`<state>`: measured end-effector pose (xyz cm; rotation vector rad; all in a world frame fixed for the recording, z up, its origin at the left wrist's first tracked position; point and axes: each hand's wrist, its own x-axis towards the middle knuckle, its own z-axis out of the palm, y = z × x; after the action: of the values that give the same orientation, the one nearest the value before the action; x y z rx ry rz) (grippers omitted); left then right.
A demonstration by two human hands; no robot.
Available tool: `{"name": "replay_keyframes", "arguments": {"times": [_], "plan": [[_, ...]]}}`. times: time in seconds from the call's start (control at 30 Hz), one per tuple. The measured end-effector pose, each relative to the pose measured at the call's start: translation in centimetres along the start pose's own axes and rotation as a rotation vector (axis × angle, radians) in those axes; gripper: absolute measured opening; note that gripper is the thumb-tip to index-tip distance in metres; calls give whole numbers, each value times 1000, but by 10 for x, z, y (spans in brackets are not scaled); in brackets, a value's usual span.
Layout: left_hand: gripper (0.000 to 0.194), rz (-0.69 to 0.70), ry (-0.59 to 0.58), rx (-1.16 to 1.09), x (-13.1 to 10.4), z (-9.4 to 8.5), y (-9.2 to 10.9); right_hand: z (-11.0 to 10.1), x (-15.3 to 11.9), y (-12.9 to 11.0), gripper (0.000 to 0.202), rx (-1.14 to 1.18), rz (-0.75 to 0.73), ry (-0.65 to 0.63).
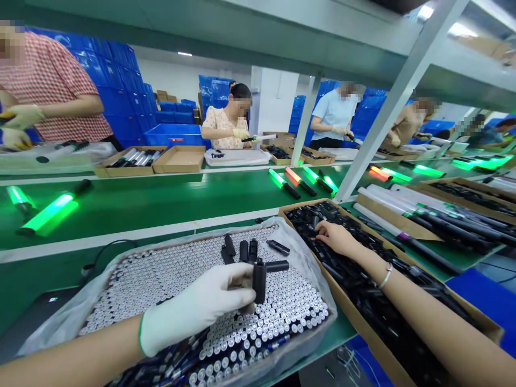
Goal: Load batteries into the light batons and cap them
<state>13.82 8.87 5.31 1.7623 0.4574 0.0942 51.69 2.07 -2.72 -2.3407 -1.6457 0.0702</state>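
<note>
My left hand [201, 295], in a white glove, pinches a short black plastic cylinder [260, 284] upright between thumb and fingers. It is above a plastic-lined tray [329, 317] packed with batteries [177, 269] standing on end. Several more black pieces lie on the batteries just beyond, among them a cylinder on its side [278, 265] and a small fitting [278, 247]. To the right, my bare right hand [336, 238] reaches into a cardboard box of black plastic parts [363, 285]. Its fingers are bent together among the parts; what they grip is hidden.
A green conveyor [181, 196] crosses ahead, carrying lit light sticks [50, 212]. Co-workers, one in a checked shirt [68, 80], stand or sit beyond it. A slanted metal post [387, 113] rises at right under an overhead shelf [242, 37]. Clear tubes [399, 201] lie beyond the parts box.
</note>
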Motion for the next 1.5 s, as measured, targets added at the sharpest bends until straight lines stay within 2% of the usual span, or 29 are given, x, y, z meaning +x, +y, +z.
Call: {"name": "replay_keyframes", "arguments": {"times": [0.13,0.2,0.3,0.37,0.43,0.5,0.57,0.7,0.8,0.93,1.03,1.1,1.17,1.27,1.33,1.4,1.47,1.5], "plan": [[27,36,34,41,0,0,0,-3,7,-5,16,-5,9,-37],[34,80,93,169,13,2,5,-8,10,-7,18,11,23,-39],[37,230,162,320,63,9,22,-19,12,-4,20,46,78,7],[46,323,155,327,110,15,33,-29,10,2,19,73,127,65],[56,342,153,363,155,17,39,-38,2,10,17,106,172,127],[62,326,161,416,189,14,35,-45,-9,19,16,156,210,180],[65,300,165,479,205,8,22,-47,-21,27,22,237,238,213],[56,307,139,617,207,-1,-2,-43,-30,35,37,481,257,214],[41,386,86,747,219,3,2,-41,-19,30,31,661,267,196],[24,423,-28,1022,273,16,22,-48,-12,14,26,891,265,160],[23,409,-98,1229,312,22,31,-53,-26,1,32,1050,222,107],[21,409,-145,1316,326,23,32,-56,-40,-7,39,1129,190,78],[19,413,-179,1356,331,22,33,-60,-54,-14,45,1207,167,49],[18,438,-172,1320,327,17,35,-71,-81,-24,43,1318,149,35],[19,466,-141,1236,318,11,41,-77,-104,-31,38,1306,150,108],[22,493,-115,1120,304,4,48,-76,-132,-40,34,1217,168,247],[25,509,-108,999,280,-7,55,-63,-157,-52,33,1156,197,361],[26,508,-111,944,264,-15,56,-53,-165,-59,34,1162,206,376]]}}
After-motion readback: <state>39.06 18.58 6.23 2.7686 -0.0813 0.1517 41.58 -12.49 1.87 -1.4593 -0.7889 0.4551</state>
